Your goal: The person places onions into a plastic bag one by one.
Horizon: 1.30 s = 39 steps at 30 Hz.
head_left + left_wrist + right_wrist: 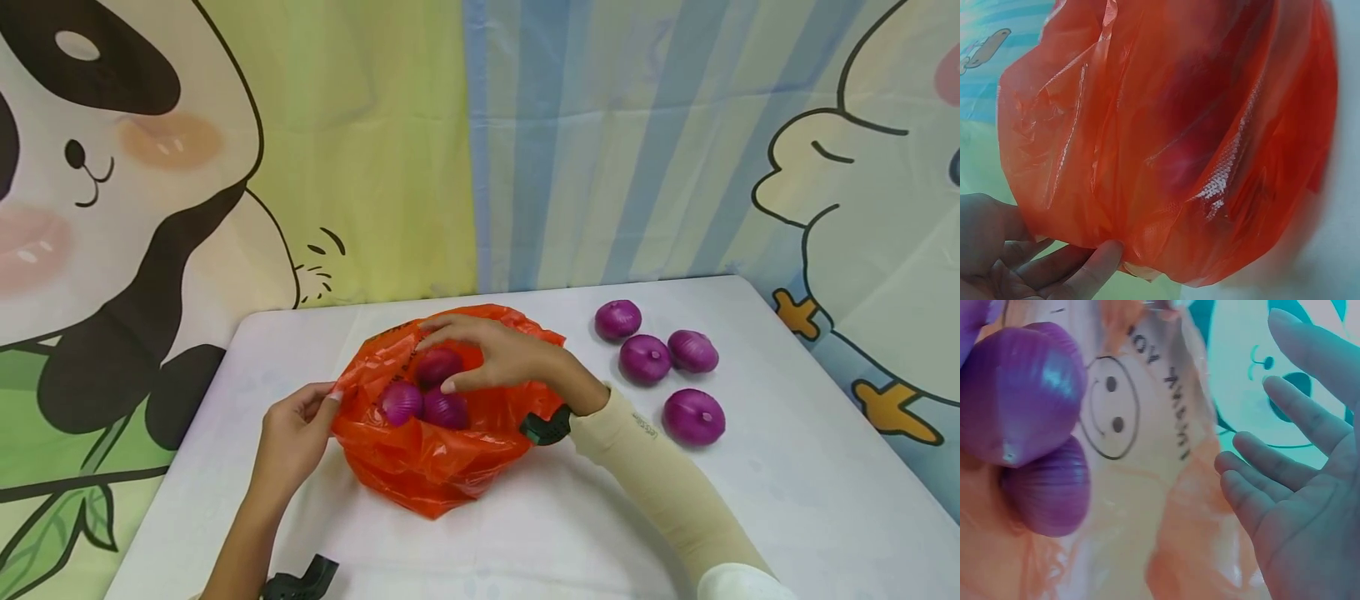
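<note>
A thin orange-red plastic bag (442, 467) lies spread on the table with its mouth facing up. Three purple onions (402, 402) sit together inside it. My left hand (295, 433) pinches the bag's left rim between thumb and fingers; the left wrist view shows the thumb (1102, 265) against the plastic edge. Over the bag's mouth hovers my right hand (498, 354), fingers spread and holding nothing. In the right wrist view that hand (1310, 487) appears beside the onions (1022, 394), apart from them, with a printed smiling face on the bag behind.
Several loose purple onions (645, 359) rest on the right part of the white table (787, 467). A cartoon-printed curtain (405, 150) hangs behind the table's far edge. Each wrist wears a dark camera mount (546, 426).
</note>
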Each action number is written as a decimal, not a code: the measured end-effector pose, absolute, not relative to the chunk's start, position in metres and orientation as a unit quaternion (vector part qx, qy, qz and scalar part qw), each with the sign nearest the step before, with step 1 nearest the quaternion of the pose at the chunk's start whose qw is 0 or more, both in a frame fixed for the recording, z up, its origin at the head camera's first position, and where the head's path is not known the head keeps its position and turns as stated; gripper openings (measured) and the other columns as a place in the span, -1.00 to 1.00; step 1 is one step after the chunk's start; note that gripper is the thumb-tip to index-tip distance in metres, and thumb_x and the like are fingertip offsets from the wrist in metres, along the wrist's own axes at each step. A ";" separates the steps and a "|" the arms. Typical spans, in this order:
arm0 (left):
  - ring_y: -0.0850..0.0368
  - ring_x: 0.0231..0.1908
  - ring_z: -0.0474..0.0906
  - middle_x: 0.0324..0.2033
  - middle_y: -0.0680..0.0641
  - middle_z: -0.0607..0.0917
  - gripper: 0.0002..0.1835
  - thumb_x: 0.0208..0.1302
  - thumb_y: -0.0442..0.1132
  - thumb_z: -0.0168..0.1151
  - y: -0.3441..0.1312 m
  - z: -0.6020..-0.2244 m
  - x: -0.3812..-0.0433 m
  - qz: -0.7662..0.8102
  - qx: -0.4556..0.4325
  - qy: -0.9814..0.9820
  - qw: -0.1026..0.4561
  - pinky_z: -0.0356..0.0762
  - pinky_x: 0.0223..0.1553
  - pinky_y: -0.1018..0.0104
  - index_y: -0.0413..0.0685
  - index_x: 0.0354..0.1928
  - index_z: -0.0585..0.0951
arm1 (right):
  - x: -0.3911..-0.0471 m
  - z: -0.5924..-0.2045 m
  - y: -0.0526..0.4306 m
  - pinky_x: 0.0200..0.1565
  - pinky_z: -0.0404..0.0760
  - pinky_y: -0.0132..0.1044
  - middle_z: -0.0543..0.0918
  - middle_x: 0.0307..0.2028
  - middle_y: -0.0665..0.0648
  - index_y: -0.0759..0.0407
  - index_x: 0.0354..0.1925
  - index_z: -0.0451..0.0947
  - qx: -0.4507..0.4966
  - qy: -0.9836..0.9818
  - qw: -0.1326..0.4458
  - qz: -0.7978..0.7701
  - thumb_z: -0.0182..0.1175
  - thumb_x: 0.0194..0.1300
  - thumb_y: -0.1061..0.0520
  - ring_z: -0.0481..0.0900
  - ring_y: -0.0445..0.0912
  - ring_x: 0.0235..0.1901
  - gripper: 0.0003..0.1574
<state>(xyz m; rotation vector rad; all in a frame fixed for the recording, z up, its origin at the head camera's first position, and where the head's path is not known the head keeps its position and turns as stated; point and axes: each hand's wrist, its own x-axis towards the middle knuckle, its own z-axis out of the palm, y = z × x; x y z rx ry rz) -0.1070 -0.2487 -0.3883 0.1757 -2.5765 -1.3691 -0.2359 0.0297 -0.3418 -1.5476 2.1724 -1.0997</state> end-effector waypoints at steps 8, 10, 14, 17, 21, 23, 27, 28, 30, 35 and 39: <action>-0.05 -0.25 0.70 -0.16 -0.22 0.72 -0.64 0.46 -0.11 0.08 -0.249 -0.390 -0.107 -0.462 0.044 -0.877 0.127 0.65 -0.31 0.41 -0.27 0.03 0.62 | -0.233 -0.332 0.050 0.30 0.31 -0.12 0.38 0.33 0.17 0.15 0.22 0.50 -0.526 0.743 0.090 -0.405 0.38 0.21 0.04 0.24 -0.14 0.34 -0.37; -0.05 -0.26 0.70 -0.16 -0.22 0.72 -0.64 0.47 -0.11 0.07 -0.249 -0.389 -0.107 -0.462 0.043 -0.876 0.128 0.64 -0.31 0.42 -0.27 0.03 0.62 | -0.233 -0.331 0.056 0.29 0.31 -0.08 0.38 0.32 0.19 0.19 0.23 0.48 -0.523 0.739 0.096 -0.414 0.37 0.22 0.08 0.25 -0.11 0.34 -0.37; -0.04 -0.26 0.70 -0.16 -0.22 0.72 -0.64 0.47 -0.11 0.07 -0.249 -0.389 -0.107 -0.463 0.045 -0.876 0.126 0.64 -0.32 0.42 -0.27 0.03 0.62 | -0.232 -0.331 0.067 0.28 0.33 -0.02 0.36 0.33 0.18 0.19 0.26 0.46 -0.515 0.740 0.098 -0.421 0.36 0.22 0.09 0.24 -0.10 0.35 -0.34; -0.04 -0.27 0.70 -0.16 -0.22 0.72 -0.63 0.47 -0.11 0.06 -0.249 -0.390 -0.107 -0.464 0.048 -0.876 0.123 0.64 -0.31 0.42 -0.27 0.03 0.62 | -0.232 -0.332 0.076 0.26 0.35 0.00 0.36 0.34 0.15 0.17 0.27 0.45 -0.507 0.747 0.094 -0.420 0.36 0.23 0.10 0.23 -0.10 0.35 -0.34; -0.04 -0.27 0.70 -0.17 -0.22 0.72 -0.63 0.47 -0.10 0.06 -0.249 -0.389 -0.107 -0.463 0.052 -0.876 0.122 0.65 -0.31 0.42 -0.27 0.03 0.62 | -0.232 -0.333 0.086 0.23 0.39 0.03 0.37 0.33 0.13 0.18 0.27 0.45 -0.501 0.749 0.090 -0.425 0.34 0.23 0.12 0.24 -0.08 0.34 -0.35; -0.04 -0.27 0.70 -0.16 -0.22 0.72 -0.63 0.47 -0.10 0.06 -0.249 -0.389 -0.107 -0.463 0.053 -0.877 0.121 0.65 -0.31 0.41 -0.26 0.03 0.62 | -0.232 -0.334 0.091 0.23 0.39 0.06 0.36 0.34 0.10 0.17 0.27 0.44 -0.501 0.748 0.089 -0.427 0.34 0.24 0.13 0.23 -0.07 0.35 -0.35; -0.04 -0.26 0.70 -0.16 -0.22 0.72 -0.62 0.48 -0.08 0.05 -0.249 -0.389 -0.106 -0.462 0.053 -0.877 0.120 0.65 -0.30 0.41 -0.26 0.04 0.62 | -0.232 -0.336 0.100 0.21 0.41 0.10 0.35 0.35 0.12 0.14 0.29 0.43 -0.490 0.753 0.086 -0.431 0.34 0.24 0.12 0.24 -0.05 0.34 -0.33; -0.05 -0.26 0.70 -0.16 -0.22 0.72 -0.62 0.48 -0.08 0.05 -0.249 -0.389 -0.106 -0.462 0.053 -0.877 0.120 0.65 -0.30 0.40 -0.26 0.04 0.62 | -0.231 -0.337 0.103 0.19 0.43 0.09 0.35 0.35 0.12 0.13 0.29 0.43 -0.484 0.756 0.085 -0.432 0.34 0.24 0.12 0.24 -0.05 0.34 -0.33; -0.05 -0.25 0.70 -0.16 -0.23 0.72 -0.62 0.48 -0.09 0.05 -0.250 -0.389 -0.106 -0.462 0.053 -0.877 0.120 0.65 -0.30 0.40 -0.27 0.04 0.62 | -0.230 -0.339 0.109 0.17 0.46 0.05 0.35 0.35 0.13 0.12 0.29 0.44 -0.476 0.762 0.081 -0.431 0.34 0.24 0.11 0.25 -0.04 0.33 -0.34; -0.06 -0.24 0.70 -0.15 -0.23 0.71 -0.62 0.48 -0.10 0.05 -0.250 -0.389 -0.106 -0.463 0.052 -0.877 0.120 0.65 -0.28 0.38 -0.27 0.04 0.62 | -0.225 -0.345 0.126 0.16 0.48 0.02 0.37 0.33 0.12 0.17 0.26 0.46 -0.463 0.765 0.076 -0.440 0.32 0.25 0.15 0.27 0.00 0.33 -0.38; -0.05 -0.25 0.70 -0.17 -0.22 0.72 -0.64 0.47 -0.12 0.05 -0.250 -0.390 -0.106 -0.463 0.054 -0.877 0.120 0.65 -0.27 0.39 -0.28 0.03 0.62 | -0.220 -0.350 0.139 0.13 0.50 0.06 0.37 0.33 0.12 0.18 0.28 0.44 -0.453 0.763 0.082 -0.454 0.32 0.25 0.18 0.29 0.00 0.32 -0.37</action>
